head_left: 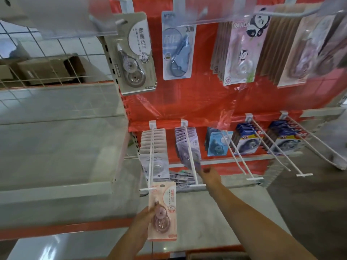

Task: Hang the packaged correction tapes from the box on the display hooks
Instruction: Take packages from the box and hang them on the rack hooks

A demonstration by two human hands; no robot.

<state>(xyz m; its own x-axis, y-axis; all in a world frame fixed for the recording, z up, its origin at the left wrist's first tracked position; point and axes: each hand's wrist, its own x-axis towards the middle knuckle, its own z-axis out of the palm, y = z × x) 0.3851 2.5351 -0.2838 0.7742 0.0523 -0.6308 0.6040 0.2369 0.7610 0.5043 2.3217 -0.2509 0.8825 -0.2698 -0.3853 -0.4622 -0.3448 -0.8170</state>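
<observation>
Correction tape pack (163, 211), pink, light and stiff-carded, is gripped low by the left hand (139, 228); the right hand (209, 174) pinches a purple pack (189, 162) on its hook (191, 156).

You get bright, even light; glare sits on the floor tiles (37, 246) at lower left. Wide-angle bending warps the frame's edges, and the upper corners are smeared with blur.
</observation>
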